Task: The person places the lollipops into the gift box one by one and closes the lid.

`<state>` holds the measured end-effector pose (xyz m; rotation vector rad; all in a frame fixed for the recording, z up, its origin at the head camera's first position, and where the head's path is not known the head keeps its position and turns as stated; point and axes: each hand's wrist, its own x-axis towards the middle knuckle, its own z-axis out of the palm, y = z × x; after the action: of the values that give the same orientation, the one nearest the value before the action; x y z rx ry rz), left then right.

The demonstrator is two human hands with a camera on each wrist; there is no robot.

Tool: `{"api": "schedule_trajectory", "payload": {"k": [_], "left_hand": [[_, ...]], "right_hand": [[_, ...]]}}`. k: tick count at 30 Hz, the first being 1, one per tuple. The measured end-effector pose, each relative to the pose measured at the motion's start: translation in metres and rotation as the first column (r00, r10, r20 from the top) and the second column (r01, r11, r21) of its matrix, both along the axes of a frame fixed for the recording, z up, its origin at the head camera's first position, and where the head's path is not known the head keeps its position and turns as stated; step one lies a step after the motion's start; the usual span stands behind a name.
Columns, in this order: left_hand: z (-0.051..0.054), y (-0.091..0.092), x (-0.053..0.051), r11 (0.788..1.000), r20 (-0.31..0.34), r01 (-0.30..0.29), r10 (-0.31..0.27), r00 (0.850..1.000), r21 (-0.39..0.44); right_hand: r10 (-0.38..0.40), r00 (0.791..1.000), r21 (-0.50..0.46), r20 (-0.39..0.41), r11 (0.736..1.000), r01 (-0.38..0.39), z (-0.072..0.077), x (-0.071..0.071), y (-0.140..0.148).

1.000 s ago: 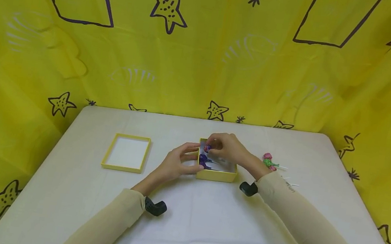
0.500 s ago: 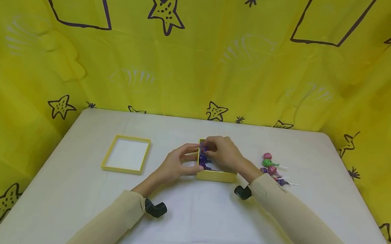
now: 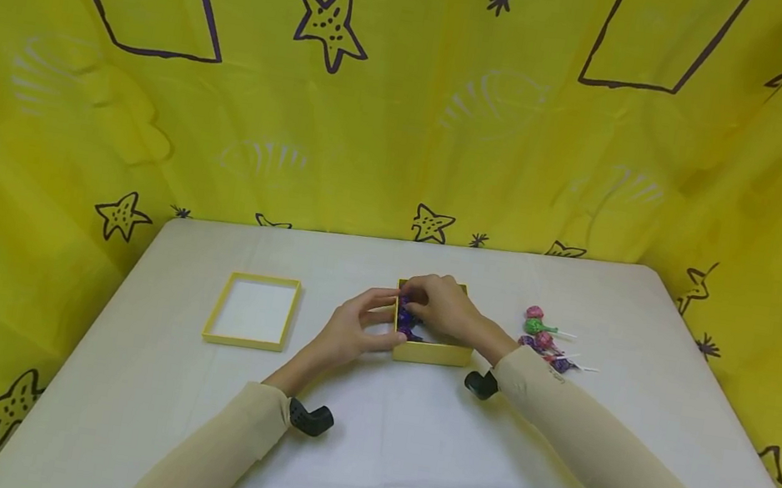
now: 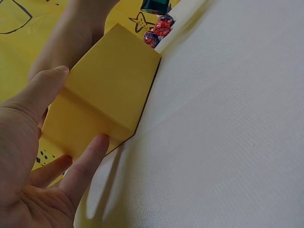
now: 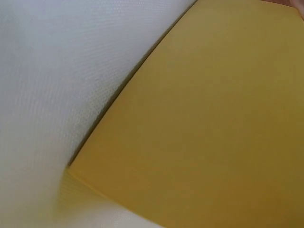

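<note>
A yellow open-topped box [image 3: 432, 354] stands mid-table with several purple-wrapped lollipops [image 3: 409, 327] along its left inner side. My left hand [image 3: 352, 327] steadies the box from the left. Its fingers are fairly straight against the side wall, and in the left wrist view the thumb [image 4: 45, 88] touches the top edge. My right hand [image 3: 446, 307] reaches into the box from the right, fingertips curled down at the far left corner, pinching a lollipop that they mostly hide. In the right wrist view only the box's yellow wall [image 5: 199, 118] and white cloth are plain.
A shallow yellow-rimmed box lid [image 3: 246, 342] lies at the left with its white inside up. Right of the box, several pink, green and purple lollipops [image 3: 541, 327] lie with sticks pointing right. White cloth [image 3: 359, 458] covers the table; a yellow patterned curtain [image 3: 375, 149] surrounds it.
My right hand has lowered with the lollipop and shifted slightly left in the box. The sleeve now uncovers more of the lollipops at the right. The left hand stays against the box.
</note>
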<state>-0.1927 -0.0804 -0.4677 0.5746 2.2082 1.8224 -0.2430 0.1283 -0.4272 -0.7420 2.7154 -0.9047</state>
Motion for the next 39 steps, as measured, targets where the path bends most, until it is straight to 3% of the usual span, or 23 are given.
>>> {"api": "schedule_trajectory", "payload": {"k": [13, 29, 39], "left_hand": [[0.000, 0.000, 0.000, 1.000, -0.003, 0.001, -0.001, 1.000, -0.001], [0.003, 0.000, 0.002, 1.000, 0.003, -0.008, 0.008, 1.000, -0.018], [0.004, 0.000, 0.002, 1.000, 0.017, -0.007, 0.007, 1.000, -0.009]], "right_hand": [[0.022, 0.996, 0.025, -0.081, 0.999, -0.020, 0.000, 0.001, 0.000], [0.045, 0.999, 0.029, 0.015, 0.999, -0.045, 0.007, 0.002, 0.004], [0.160, 0.987, 0.036, 0.023, 0.986, -0.161, 0.018, 0.000, 0.014]]}}
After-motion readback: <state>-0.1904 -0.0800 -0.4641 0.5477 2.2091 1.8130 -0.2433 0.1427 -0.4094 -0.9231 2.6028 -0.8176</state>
